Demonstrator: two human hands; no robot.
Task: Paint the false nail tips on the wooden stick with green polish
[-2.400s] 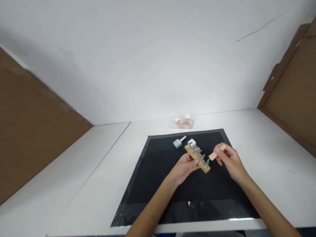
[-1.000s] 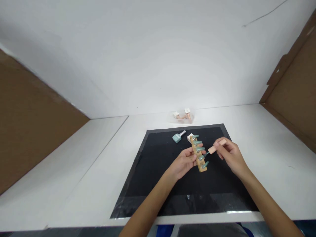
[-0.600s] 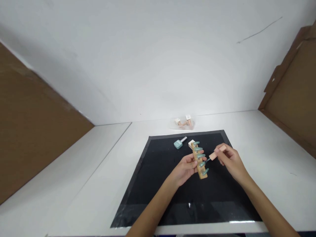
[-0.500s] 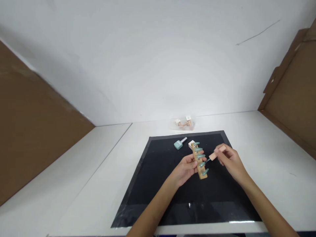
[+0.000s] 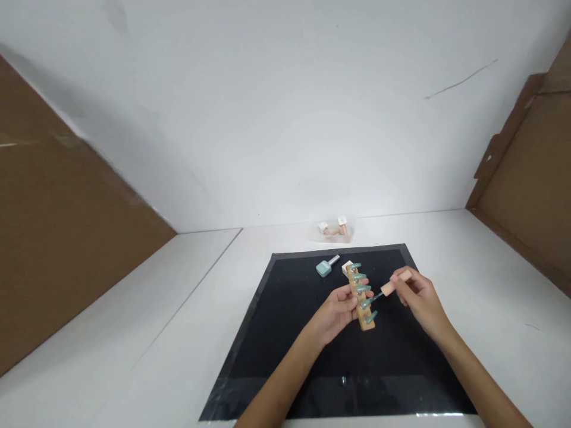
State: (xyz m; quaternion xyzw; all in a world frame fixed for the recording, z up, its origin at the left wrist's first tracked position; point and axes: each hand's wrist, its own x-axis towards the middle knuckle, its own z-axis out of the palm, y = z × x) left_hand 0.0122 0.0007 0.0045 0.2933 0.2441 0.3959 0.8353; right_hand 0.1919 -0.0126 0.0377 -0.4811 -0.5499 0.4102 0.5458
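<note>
Head view: your left hand (image 5: 335, 310) grips a wooden bar (image 5: 362, 300) by its left edge, thumb and fingers closed around it, and holds it over the black mat (image 5: 276, 333). Five teal nail tips (image 5: 360, 289) stand in a row on the bar, running from far to near and pointing to the right. Whether the bar rests on the mat or is lifted off it, you cannot tell.

Your right hand (image 5: 417, 297) pinches a pink brush cap (image 5: 395, 283) between thumb and fingers. The brush at the end of the cap points left and down, and its tip touches the fourth nail tip (image 5: 366, 303) counted from the far end.

Just behind the far end of the bar sits a small white block (image 5: 345, 267), partly hidden by it. A teal polish bottle (image 5: 325, 266) with a silver neck lies on its side near the far edge of the mat, close to the block on its left. Beyond the mat, near the wall (image 5: 285, 107), a clear bag (image 5: 333, 230) with pink and white pieces lies on the white table (image 5: 491, 279). Brown cardboard (image 5: 53, 226) stands at both sides of the table.
</note>
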